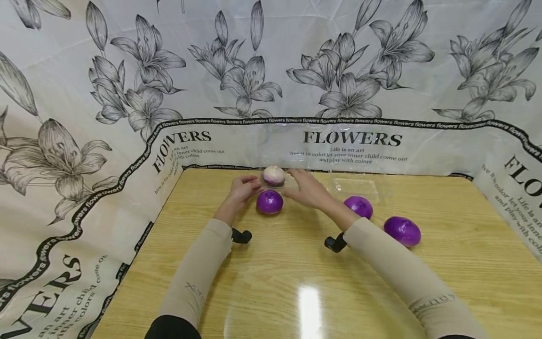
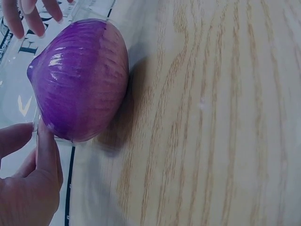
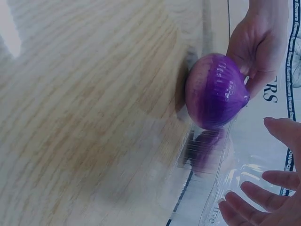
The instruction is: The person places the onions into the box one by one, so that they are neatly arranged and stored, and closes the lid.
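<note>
A glossy purple onion with a pointed tip sits on the table between the two hands. Just behind it, a white-and-purple onion lies within a clear plastic container. My left hand is at the container's left side; in the left wrist view its thumb and a finger pinch the thin plastic edge beside the purple onion. On the other side, my right hand is held with fingers extended and spread, near the container and gripping nothing.
Two more purple onions, one near the right forearm and one farther right, rest on the wooden table. Another clear plastic piece lies toward the back right. A flower-printed cloth hangs behind and at both sides.
</note>
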`<state>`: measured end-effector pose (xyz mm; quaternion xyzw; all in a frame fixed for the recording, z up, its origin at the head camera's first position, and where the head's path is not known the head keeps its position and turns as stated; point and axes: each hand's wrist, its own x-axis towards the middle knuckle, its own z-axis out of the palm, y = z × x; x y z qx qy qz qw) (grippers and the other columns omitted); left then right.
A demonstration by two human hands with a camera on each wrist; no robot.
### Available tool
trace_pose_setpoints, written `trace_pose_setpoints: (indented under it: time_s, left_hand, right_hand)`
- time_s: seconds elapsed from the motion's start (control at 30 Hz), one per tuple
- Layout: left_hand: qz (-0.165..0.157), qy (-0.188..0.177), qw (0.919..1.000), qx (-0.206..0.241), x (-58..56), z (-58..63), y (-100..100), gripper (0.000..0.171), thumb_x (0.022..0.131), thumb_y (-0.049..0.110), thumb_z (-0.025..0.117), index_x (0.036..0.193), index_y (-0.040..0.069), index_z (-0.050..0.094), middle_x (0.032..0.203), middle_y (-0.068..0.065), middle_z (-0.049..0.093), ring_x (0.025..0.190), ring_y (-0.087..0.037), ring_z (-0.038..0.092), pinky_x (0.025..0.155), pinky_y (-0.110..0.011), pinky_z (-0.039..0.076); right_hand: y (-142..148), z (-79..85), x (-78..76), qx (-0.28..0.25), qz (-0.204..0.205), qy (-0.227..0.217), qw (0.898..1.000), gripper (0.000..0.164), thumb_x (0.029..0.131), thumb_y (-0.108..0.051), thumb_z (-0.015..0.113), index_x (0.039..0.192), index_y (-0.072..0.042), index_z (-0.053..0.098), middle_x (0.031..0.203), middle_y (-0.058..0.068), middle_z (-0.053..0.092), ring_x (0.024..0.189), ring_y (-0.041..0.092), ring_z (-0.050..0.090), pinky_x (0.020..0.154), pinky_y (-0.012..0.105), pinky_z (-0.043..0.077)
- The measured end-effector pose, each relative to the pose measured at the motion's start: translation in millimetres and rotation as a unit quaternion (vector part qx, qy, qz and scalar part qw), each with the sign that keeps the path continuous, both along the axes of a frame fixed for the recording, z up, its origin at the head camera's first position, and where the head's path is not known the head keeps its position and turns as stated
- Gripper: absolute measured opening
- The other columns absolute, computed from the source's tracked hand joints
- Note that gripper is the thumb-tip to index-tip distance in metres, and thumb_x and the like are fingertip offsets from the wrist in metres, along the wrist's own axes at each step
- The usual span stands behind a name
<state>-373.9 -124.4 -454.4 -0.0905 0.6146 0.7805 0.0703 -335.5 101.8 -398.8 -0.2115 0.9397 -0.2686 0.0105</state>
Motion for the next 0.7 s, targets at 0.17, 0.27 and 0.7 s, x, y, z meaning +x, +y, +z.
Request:
trace_pose_setpoints:
  time_s: [0.17, 0.27, 0.7]
  left_hand:
    - [-0.001, 0.0, 1.0, -0.003, -0.4, -1.5, -0.3, 0.043, 0.097, -0.013, 0.059, 0.139, -0.013, 0.05, 0.106, -0.014, 0.059, 0.101, -0.031, 0.069, 0.097, -0.032, 0.061]
    - [0.0, 0.0, 1.0, -0.007, -1.1, -2.7, -0.7, 0.043, 0.097, -0.012, 0.059, 0.139, -0.012, 0.051, 0.106, -0.014, 0.059, 0.098, -0.028, 0.069, 0.096, -0.032, 0.061]
    - [0.0, 0.004, 0.9999, -0.009, -1.4, -3.2, 0.2, 0.043, 0.097, -0.012, 0.059, 0.14, -0.012, 0.05, 0.108, -0.015, 0.059, 0.112, -0.037, 0.066, 0.098, -0.034, 0.06]
  right_hand:
    - [1.4, -1.3, 8.8, 0.003, 0.001, -0.004, 1.0, 0.078, 0.096, -0.04, 0.07, 0.157, -0.004, 0.037, 0.158, 0.024, 0.038, 0.142, 0.044, 0.04, 0.117, 0.064, 0.037]
    - [1.6, -2.2, 14.0, -0.001, 0.003, -0.003, 1.0, 0.076, 0.095, -0.035, 0.072, 0.156, -0.005, 0.038, 0.156, 0.024, 0.039, 0.14, 0.043, 0.043, 0.115, 0.064, 0.041]
    - [-4.8, -12.0, 25.4, -0.05, 0.04, -0.005, 0.998, 0.064, 0.092, -0.022, 0.077, 0.145, 0.004, 0.049, 0.138, 0.027, 0.056, 0.122, 0.042, 0.058, 0.102, 0.055, 0.055]
